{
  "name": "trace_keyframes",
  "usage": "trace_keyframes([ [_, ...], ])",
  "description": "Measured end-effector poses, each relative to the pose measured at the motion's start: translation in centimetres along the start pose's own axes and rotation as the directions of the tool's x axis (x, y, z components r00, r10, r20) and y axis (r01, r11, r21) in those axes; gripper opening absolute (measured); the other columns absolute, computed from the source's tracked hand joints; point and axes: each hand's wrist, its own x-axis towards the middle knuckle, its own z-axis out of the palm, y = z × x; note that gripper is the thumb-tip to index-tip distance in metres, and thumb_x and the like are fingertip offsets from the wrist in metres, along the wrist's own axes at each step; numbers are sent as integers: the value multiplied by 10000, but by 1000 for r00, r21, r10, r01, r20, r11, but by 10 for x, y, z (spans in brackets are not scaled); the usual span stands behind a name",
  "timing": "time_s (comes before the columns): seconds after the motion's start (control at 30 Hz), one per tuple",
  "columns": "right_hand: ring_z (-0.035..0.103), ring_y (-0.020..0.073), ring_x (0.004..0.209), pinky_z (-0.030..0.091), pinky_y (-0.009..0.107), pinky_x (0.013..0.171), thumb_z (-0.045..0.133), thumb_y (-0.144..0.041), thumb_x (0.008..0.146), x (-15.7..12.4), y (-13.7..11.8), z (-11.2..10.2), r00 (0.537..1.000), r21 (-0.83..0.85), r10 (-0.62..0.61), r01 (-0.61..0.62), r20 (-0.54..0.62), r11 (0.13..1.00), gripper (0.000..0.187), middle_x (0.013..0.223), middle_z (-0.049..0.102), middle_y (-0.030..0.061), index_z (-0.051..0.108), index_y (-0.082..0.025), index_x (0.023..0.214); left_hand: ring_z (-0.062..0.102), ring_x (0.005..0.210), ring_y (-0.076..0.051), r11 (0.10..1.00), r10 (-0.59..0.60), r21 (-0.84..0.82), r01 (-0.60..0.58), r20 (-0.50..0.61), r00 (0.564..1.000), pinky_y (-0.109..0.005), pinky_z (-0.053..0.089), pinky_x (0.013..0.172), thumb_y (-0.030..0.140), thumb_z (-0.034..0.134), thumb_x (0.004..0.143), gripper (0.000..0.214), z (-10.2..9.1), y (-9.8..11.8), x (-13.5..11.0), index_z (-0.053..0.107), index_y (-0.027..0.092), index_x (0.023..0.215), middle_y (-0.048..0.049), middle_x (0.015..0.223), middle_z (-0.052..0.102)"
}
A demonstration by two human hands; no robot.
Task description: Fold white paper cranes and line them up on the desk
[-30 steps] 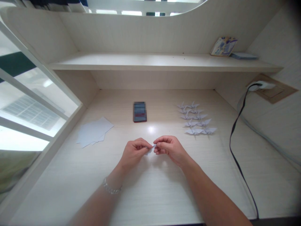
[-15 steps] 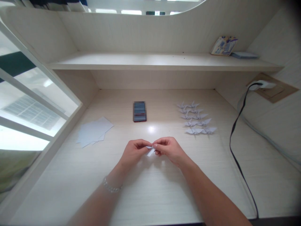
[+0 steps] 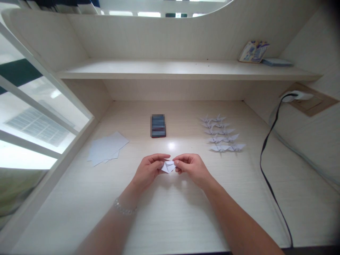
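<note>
A small folded piece of white paper (image 3: 168, 166) is held between both hands over the middle of the desk, its creased face turned up. My left hand (image 3: 150, 167) pinches its left corner with the thumb on top, the index finger stretched out above it. On the other side, my right hand (image 3: 190, 166) grips the right corner between thumb and fingertips. Several folded paper cranes (image 3: 221, 131) stand in two columns beyond my right hand. To the left lies a loose spread of white paper sheets (image 3: 106, 148).
A dark, pixelated flat object (image 3: 158, 125) lies behind my hands. From a wall socket (image 3: 309, 99) a black cable (image 3: 262, 156) runs down the right side of the desk. A shelf (image 3: 170, 67) above holds a colourful packet (image 3: 254, 52) and a flat item (image 3: 277, 62).
The folded paper has turned to show a wider, creased face. My left hand has shifted slightly left and its index finger has lifted off the paper.
</note>
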Motion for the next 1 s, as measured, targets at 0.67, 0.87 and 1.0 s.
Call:
trace_keyframes([
  [0.67,559,119,553,442,235,532,580,-274,740,4,11,5,989,-152,-135,125,-57,980,159,640,631,26,651,-138,782,614,678,-144,964,101,250,-94,-14,995,-263,486,634,237,721,627,402,5,-5,-1,589,138,994,-45,761,651],
  [0.87,575,134,636,441,240,581,574,-219,729,4,12,3,983,-250,-181,166,-41,954,107,708,642,27,647,-161,781,617,642,-141,956,84,283,-74,-24,996,-255,483,614,195,703,637,340,4,-7,0,602,117,952,-45,706,650],
  [1.0,566,126,605,436,232,564,591,-202,703,4,12,4,987,-208,-152,139,-46,968,86,675,637,18,642,-155,754,618,647,-144,950,84,302,-76,-12,996,-262,484,621,185,693,646,341,4,-7,-1,610,111,968,-53,711,651],
])
